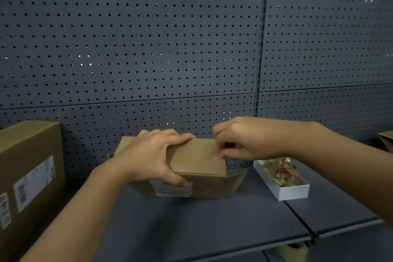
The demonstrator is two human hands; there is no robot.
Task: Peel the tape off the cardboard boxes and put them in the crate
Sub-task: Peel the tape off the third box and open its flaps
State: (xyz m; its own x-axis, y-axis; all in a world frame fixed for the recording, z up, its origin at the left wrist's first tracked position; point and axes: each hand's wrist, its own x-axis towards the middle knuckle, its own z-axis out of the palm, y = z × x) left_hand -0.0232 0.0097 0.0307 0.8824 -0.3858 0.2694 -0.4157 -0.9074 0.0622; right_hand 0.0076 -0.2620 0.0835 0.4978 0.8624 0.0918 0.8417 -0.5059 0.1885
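A shallow white rectangular cardboard tray [294, 192] sits on the dark grey metal shelf [204, 219] at about 4 o'clock from the centre of the view; it holds a crumpled wad of clear tape with a red patch [280, 171]. Just to its left, at 6 o'clock from the centre, lies the small brown cardboard box with a white shipping label on its near side [197, 168], resting on the shelf close to the dark grey perforated back panel [148, 49]. Its top flap looks closed, so nothing inside shows.

The left hand [153, 155] lies spread over the box's left end, fingers curled over the far edge and thumb pressed on the label, gripping the box. The right hand [240, 140] hovers at the box's far right corner with fingers bent together in a tight pinch at the flap edge; what it pinches is too small to make out.

At 8 o'clock stands a larger brown cardboard carton with barcode labels [29, 176], cut off by the left edge. Another brown cardboard corner [387, 137] peeks in at 3 o'clock. Below the shelf's front edge, at 5 o'clock, a yellowish tape roll [294, 251] is partly hidden.
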